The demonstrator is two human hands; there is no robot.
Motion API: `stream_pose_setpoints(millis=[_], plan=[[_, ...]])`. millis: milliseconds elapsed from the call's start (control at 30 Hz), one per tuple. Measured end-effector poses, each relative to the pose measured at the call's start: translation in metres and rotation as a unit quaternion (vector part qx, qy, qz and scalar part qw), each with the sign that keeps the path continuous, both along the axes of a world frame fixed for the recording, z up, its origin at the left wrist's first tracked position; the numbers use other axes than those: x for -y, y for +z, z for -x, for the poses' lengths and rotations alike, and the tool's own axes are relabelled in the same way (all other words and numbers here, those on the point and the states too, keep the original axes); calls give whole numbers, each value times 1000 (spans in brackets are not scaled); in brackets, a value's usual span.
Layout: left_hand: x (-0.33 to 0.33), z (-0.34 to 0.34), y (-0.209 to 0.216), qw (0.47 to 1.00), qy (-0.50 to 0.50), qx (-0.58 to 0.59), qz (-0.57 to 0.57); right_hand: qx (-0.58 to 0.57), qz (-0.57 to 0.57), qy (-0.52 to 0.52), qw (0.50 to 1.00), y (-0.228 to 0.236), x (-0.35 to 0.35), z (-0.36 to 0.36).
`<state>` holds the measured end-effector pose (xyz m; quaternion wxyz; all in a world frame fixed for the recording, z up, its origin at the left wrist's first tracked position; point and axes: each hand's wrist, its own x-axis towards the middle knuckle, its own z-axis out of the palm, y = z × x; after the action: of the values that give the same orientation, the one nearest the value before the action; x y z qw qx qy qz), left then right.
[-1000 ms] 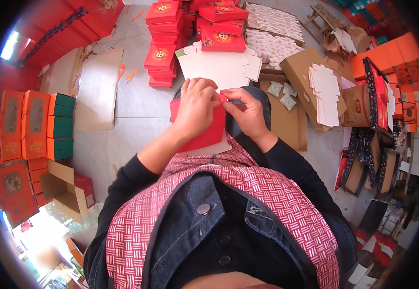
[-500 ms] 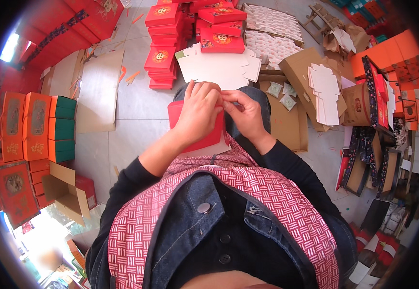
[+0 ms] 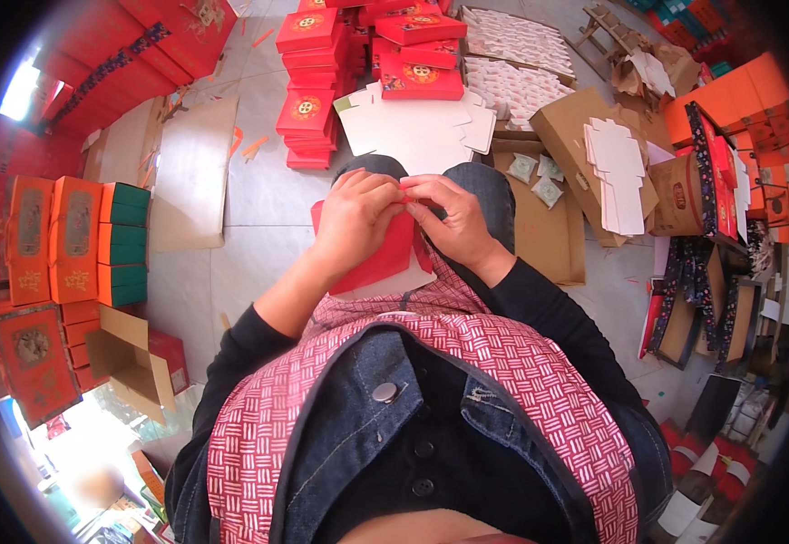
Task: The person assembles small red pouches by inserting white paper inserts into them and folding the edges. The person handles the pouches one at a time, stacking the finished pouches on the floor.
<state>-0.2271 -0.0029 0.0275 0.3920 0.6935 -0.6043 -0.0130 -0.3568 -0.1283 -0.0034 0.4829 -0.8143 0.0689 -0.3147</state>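
Observation:
On my lap lies a red cardboard box (image 3: 393,263), its near edge showing a white flap; its far side is hidden by my fingers. My left hand (image 3: 356,216) rests over it, fingers curled and bunched at its far right corner. From the right, my right hand (image 3: 456,222) meets the left there, thumb and fingers pinching the red card. The fingertips of both hands nearly touch.
Flat white carton blanks (image 3: 417,127) lie beyond my knees, with stacks of finished red boxes (image 3: 308,113) behind. To the right, a shallow brown carton (image 3: 549,236) holds a few small wrapped packets (image 3: 547,190). Orange boxes (image 3: 74,238) and an open brown carton (image 3: 131,363) stand left.
Both hands have shifted slightly, the right one moving a little left and turning so more of its back shows. The red box is tilted a bit differently under them.

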Motion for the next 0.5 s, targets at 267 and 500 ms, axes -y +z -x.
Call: stream_pose_setpoints(millis=[267, 500], plan=[[-5, -18, -8, 998, -8, -3, -70, -13, -81, 31, 996, -7, 2, -1], [-21, -68, 10, 939, -151, -205, -231, 1, -262, 27, 965, -15, -2, -11]])
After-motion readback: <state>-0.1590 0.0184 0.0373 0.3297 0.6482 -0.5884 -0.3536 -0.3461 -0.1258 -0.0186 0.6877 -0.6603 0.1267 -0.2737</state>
